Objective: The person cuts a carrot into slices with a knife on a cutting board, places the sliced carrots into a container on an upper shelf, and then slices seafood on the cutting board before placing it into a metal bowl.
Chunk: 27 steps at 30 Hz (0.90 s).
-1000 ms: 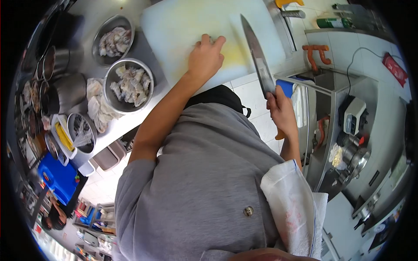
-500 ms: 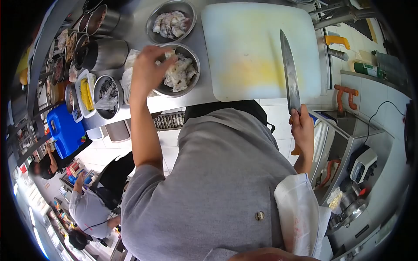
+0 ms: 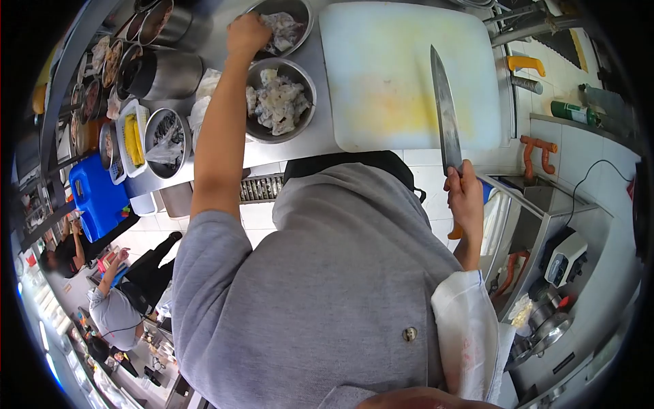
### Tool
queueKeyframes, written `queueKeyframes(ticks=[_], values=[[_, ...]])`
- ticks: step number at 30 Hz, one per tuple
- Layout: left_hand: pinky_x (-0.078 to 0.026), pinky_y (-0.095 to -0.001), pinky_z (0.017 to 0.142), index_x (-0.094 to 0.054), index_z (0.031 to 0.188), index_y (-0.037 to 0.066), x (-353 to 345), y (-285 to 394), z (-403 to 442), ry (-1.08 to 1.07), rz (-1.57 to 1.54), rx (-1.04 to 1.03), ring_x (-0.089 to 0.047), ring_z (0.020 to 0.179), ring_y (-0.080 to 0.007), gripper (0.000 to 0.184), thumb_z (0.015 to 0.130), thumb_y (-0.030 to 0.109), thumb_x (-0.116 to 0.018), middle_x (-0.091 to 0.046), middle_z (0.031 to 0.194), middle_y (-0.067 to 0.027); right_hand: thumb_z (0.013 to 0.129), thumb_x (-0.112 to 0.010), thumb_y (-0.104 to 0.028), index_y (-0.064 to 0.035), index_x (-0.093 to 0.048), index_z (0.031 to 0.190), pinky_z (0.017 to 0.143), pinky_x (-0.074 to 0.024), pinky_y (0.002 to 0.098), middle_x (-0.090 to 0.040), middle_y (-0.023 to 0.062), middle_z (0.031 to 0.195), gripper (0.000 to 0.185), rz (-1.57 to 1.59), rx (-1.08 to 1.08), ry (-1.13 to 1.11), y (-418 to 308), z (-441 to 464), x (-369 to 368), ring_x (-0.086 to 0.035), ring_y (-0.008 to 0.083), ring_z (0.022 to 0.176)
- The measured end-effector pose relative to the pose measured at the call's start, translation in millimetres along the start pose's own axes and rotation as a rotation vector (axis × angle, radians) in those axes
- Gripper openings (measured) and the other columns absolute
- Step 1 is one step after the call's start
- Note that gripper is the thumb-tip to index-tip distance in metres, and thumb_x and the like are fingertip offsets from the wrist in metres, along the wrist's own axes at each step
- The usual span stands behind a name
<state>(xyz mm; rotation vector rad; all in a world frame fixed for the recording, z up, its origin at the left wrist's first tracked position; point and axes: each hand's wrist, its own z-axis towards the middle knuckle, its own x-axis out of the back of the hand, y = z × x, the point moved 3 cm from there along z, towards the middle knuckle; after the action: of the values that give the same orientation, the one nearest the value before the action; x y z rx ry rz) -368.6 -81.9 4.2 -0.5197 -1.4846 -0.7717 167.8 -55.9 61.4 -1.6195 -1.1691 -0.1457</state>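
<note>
My left hand [image 3: 248,34] is at the left rim of the far metal bowl [image 3: 306,13], beside the pale, greyish pieces [image 3: 283,33] in it. Its fingers are curled, and what they hold, if anything, is hidden. Nearer to me, a second metal bowl [image 3: 311,87] is heaped with whitish pieces [image 3: 279,102]. In my right hand [image 3: 466,193] is a large knife [image 3: 445,109] with an orange handle, its blade pointing away from me over the right part of the white cutting board [image 3: 381,68], which has yellow stains.
Left of the bowls stand metal pots [image 3: 174,75], a white basket with yellow items [image 3: 133,140] and a bowl with a plastic bag [image 3: 167,144]. A blue container [image 3: 97,198] is farther left. Two people are at the lower left. A scale [image 3: 567,258] lies right.
My left hand went from the board, past the nearer bowl, to the far bowl. The knife stays in my right hand. The view has shifted, showing more of the left side.
</note>
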Motion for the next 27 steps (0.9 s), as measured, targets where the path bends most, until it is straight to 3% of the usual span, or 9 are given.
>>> queueKeyframes(ticks=[4, 6, 10, 13, 15, 20, 27], values=[[-0.054, -0.039, 0.08, -0.07, 0.098, 0.009, 37, 38, -27, 0.058, -0.353, -0.057, -0.069, 0.089, -0.0301, 0.031, 0.074, 0.027, -0.077, -0.072, 0.096, -0.0121, 0.101, -0.053, -0.016, -0.0012, -0.045, 0.09, 0.051, -0.0434, 0.0381, -0.061, 0.015, 0.064, 0.02, 0.031, -0.013, 0.011, 4, -9, 0, -0.058, 0.0285, 0.053], [-0.054, -0.0368, 0.076, -0.069, 0.098, 0.008, 44, 86, -48, 0.164, -0.522, -0.281, -0.068, 0.084, -0.0282, 0.027, 0.078, 0.025, -0.074, -0.071, 0.093, -0.0122, 0.101, -0.053, -0.016, -0.0012, -0.045, 0.09, 0.051, -0.0434, 0.0383, -0.061, 0.015, 0.063, 0.02, 0.024, -0.003, 0.036, 7, -10, 0, -0.058, 0.0286, 0.053], [-0.053, -0.0432, 0.078, -0.065, 0.104, 0.007, 6, 192, -112, 0.078, -0.631, -0.484, -0.065, 0.086, -0.0353, 0.031, 0.077, 0.019, -0.074, -0.065, 0.093, -0.0158, 0.1, -0.054, -0.016, -0.0015, -0.045, 0.092, 0.051, -0.0434, 0.0389, -0.06, 0.0149, 0.062, 0.018, 0.011, 0.001, 0.094, 4, -11, 2, -0.058, 0.0296, 0.053], [-0.052, -0.0453, 0.08, -0.061, 0.108, 0.005, -23, 218, -157, -0.054, -0.557, -0.448, -0.063, 0.091, -0.0381, 0.036, 0.076, 0.018, -0.073, -0.061, 0.1, -0.018, 0.099, -0.054, -0.013, -0.0026, -0.044, 0.096, 0.053, -0.0425, 0.0499, -0.06, 0.0229, 0.066, 0.015, -0.107, 0.053, 0.12, -1, -14, -2, -0.059, 0.0452, 0.063], [-0.052, -0.0453, 0.081, -0.06, 0.109, 0.005, -31, 216, -172, -0.047, -0.57, -0.453, -0.063, 0.092, -0.0383, 0.037, 0.076, 0.018, -0.073, -0.06, 0.102, -0.0184, 0.097, -0.055, -0.013, -0.003, -0.043, 0.096, 0.056, -0.0402, 0.0558, -0.06, 0.0264, 0.068, 0.016, -0.173, 0.107, 0.115, -4, -18, -8, -0.058, 0.0496, 0.069], [-0.052, -0.0467, 0.082, -0.058, 0.11, 0.003, -27, 207, -177, -0.08, -0.639, -0.462, -0.059, 0.101, -0.0392, 0.039, 0.074, 0.013, -0.071, -0.056, 0.107, -0.0188, 0.097, -0.056, -0.012, -0.0038, -0.04, 0.094, 0.055, -0.0411, 0.0544, -0.058, 0.0239, 0.064, 0.018, -0.296, 0.119, 0.086, -16, -22, -27, -0.058, 0.0477, 0.063], [-0.053, -0.0454, 0.079, -0.064, 0.096, 0.001, -33, 215, -164, -0.054, -0.606, -0.508, -0.062, 0.09, -0.0376, 0.025, 0.073, 0.009, -0.069, -0.061, 0.098, -0.0166, 0.097, -0.05, -0.014, -0.0038, -0.041, 0.095, 0.061, -0.0433, 0.0586, -0.062, 0.0259, 0.074, 0.014, -0.48, 0.102, -0.017, -20, 0, -31, -0.059, 0.0496, 0.069]])
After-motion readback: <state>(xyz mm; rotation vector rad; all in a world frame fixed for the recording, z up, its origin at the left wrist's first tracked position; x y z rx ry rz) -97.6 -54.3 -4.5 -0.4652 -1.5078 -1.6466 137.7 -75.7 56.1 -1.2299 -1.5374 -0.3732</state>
